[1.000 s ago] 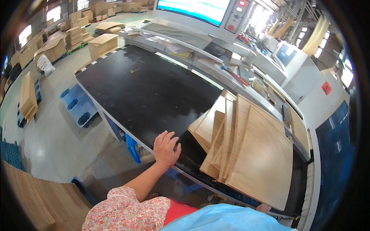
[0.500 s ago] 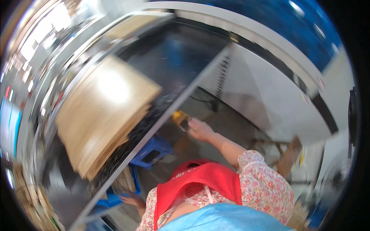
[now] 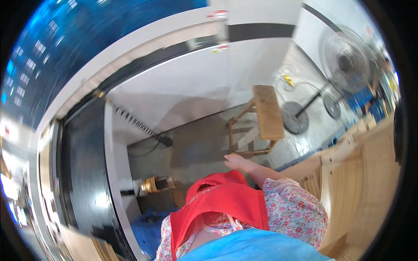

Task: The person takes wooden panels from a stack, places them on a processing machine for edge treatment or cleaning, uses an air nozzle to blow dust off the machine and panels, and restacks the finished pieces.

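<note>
My right hand [image 3: 235, 161] reaches forward from a flowered sleeve, low in front of a wooden stool [image 3: 268, 112]. Its fingers look curled together, and nothing shows in them. In the picture the hand lies beside the stool's lower rail; whether it touches the rail is hard to tell. My left hand is out of sight; only the left sleeve [image 3: 164, 237] shows beside the red apron [image 3: 217, 200]. Left of me, a yellow and metal fitting [image 3: 156, 184] sits low by the white edge of a black-topped machine table [image 3: 89, 165].
A white panel [image 3: 187, 95] stands ahead under a blue machine. A pedestal fan [image 3: 346, 61] and cables with a yellow piece [image 3: 288, 80] are at the far right. Wooden boards [image 3: 365, 182] rise close on my right. A blue plastic stool [image 3: 150, 228] is low at left.
My view has turned right: the board stack on the black table has mostly slid out at left, and the wooden stool and fan came into fuller view. My left hand has left the picture.
</note>
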Tool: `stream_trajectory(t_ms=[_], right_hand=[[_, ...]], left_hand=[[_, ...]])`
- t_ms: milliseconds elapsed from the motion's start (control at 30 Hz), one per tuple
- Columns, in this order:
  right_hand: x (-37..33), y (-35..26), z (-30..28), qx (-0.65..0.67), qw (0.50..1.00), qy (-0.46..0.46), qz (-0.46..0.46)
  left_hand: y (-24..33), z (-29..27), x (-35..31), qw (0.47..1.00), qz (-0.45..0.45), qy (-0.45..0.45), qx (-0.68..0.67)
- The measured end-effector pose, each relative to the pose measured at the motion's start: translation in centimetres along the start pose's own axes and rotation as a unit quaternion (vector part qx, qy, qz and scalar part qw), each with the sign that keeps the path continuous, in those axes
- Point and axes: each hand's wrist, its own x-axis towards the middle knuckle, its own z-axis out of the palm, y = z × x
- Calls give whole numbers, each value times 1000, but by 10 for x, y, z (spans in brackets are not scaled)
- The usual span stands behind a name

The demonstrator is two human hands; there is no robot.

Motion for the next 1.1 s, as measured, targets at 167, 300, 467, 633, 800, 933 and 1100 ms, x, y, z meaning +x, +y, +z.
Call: stream_trajectory(t_ms=[167,300,467,633,800,933,1100], right_hand=[[-15,-3,16,83,991,-31,103],[-53,25,46,109,982,32,152],[-106,38,56,197,899,74,384],[-122,1,58,229,836,169,469],[-124,-63,14,202,801,349,442],[-147,-110,-63,-6,684,640,350],[-225,-138,-124,-264,521,672,455]], left_hand=[[66,-26,92,991,80,-83,73],[139,-13,158,967,139,-168,133],[222,18,223,921,227,-252,193],[306,74,272,851,370,-305,212],[436,72,226,762,513,-321,232],[536,96,165,686,603,-302,274],[647,175,55,591,733,-282,185]])
